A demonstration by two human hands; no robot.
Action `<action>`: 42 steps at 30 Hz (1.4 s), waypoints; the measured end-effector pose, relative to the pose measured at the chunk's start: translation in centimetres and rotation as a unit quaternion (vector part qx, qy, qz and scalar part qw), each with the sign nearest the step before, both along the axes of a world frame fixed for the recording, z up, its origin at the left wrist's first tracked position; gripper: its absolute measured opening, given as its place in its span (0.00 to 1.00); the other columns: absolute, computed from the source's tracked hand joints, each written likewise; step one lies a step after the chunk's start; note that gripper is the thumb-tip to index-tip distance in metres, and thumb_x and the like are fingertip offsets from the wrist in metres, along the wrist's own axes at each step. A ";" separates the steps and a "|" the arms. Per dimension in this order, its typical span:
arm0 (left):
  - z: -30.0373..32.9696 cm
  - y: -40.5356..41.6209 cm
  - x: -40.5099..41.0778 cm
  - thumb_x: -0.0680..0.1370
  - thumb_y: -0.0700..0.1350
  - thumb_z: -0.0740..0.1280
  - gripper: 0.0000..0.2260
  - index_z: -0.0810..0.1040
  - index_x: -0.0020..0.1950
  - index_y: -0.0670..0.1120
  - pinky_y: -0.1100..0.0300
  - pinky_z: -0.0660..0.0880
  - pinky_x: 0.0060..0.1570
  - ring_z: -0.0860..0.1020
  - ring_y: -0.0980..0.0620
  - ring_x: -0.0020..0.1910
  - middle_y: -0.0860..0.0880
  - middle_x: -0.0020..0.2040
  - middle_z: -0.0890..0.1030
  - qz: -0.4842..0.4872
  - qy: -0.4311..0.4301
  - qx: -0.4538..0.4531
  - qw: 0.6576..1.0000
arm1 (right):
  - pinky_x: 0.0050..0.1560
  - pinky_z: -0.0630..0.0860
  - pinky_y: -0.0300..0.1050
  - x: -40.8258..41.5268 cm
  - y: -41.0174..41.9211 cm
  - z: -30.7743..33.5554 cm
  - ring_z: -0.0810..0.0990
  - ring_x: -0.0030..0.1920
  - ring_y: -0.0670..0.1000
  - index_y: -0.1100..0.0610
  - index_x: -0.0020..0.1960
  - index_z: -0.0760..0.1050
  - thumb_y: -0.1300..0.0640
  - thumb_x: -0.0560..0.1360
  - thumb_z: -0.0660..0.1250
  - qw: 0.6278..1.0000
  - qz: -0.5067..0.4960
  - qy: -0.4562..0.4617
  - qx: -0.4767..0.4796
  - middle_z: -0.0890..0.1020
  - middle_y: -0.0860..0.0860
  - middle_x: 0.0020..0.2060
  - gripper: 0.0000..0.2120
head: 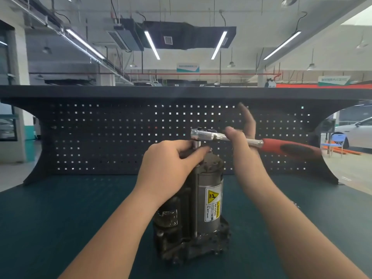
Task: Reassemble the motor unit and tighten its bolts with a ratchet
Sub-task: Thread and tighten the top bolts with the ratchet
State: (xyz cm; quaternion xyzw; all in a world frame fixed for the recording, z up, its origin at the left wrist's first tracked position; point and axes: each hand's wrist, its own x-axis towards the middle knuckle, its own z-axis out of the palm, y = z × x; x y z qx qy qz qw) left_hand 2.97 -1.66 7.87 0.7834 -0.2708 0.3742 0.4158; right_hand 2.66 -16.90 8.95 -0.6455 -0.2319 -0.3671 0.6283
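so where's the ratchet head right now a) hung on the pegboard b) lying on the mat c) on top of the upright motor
c: the ratchet head sits on its socket atop the upright motor, left hand steadying the socket, right hand on the shaft.

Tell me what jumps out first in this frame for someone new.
The ratchet held level at centre frame, its red handle pointing right and its chrome head sitting on top of the motor unit. The right hand pinches the shaft near the head; the left hand grips the socket area at the unit's top. The yellow hot-surface warning label on the upright unit stands out against the green bench mat.
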 end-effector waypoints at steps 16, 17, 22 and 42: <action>0.1 0.5 0.2 0.74 0.58 0.69 0.05 0.84 0.45 0.62 0.69 0.74 0.42 0.81 0.67 0.40 0.63 0.38 0.84 -0.042 0.014 -0.007 0.999 | 0.39 0.72 0.35 -1.0 -0.4 0.4 0.75 0.36 0.43 0.43 0.56 0.77 0.48 0.74 0.57 0.996 -0.029 -0.020 -0.082 0.76 0.42 0.35 0.14; 0.0 0.6 0.2 0.74 0.57 0.69 0.06 0.84 0.48 0.60 0.66 0.76 0.45 0.82 0.66 0.43 0.63 0.40 0.84 -0.046 0.017 -0.007 0.999 | 0.32 0.70 0.33 -0.9 -0.8 0.5 0.73 0.30 0.43 0.43 0.53 0.79 0.49 0.75 0.58 0.997 -0.002 0.043 -0.064 0.76 0.44 0.30 0.13; -0.1 0.8 0.5 0.72 0.70 0.61 0.21 0.85 0.44 0.57 0.59 0.76 0.38 0.81 0.60 0.37 0.55 0.36 0.85 -0.041 0.003 -0.001 0.999 | 0.25 0.60 0.37 -1.1 -0.5 1.2 0.70 0.22 0.47 0.49 0.43 0.83 0.56 0.79 0.59 0.980 0.177 0.084 0.027 0.79 0.53 0.27 0.14; 1.1 5.0 0.9 0.76 0.58 0.63 0.10 0.77 0.53 0.73 0.71 0.63 0.65 0.67 0.78 0.62 0.77 0.57 0.74 -0.089 0.195 0.170 0.962 | 0.27 0.67 0.36 0.9 -3.0 2.1 0.64 0.23 0.46 0.58 0.45 0.75 0.61 0.78 0.57 0.869 0.272 0.129 0.392 0.71 0.51 0.25 0.08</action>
